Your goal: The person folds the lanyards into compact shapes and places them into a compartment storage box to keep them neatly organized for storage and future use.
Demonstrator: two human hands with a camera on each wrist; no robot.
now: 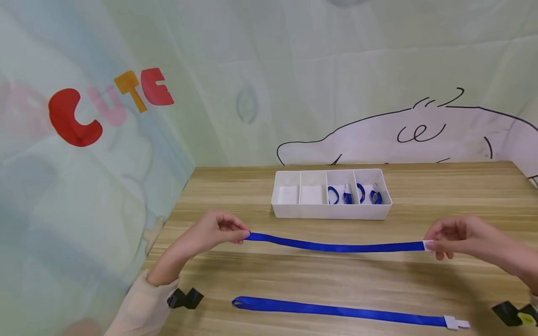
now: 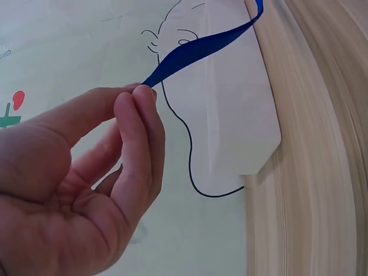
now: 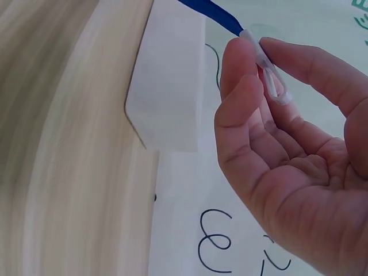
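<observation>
wooden table (image 1: 260,275) with a cartoon sheet hanging behind it. left hand (image 1: 214,232) is pinching one end of a blue strap (image 1: 336,246), which is stretching level above the table over to the right hand (image 1: 458,235), pinching its white clip end. white divided tray (image 1: 332,211) is sitting just behind, second strap (image 1: 340,310) lying flat in front.

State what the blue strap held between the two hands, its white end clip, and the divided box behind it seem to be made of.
Blue strap: probably woven fabric ribbon, flat and sagging.
White end clip: likely translucent plastic, smooth.
Divided box: seemingly matte white plastic, thin rigid walls.
</observation>
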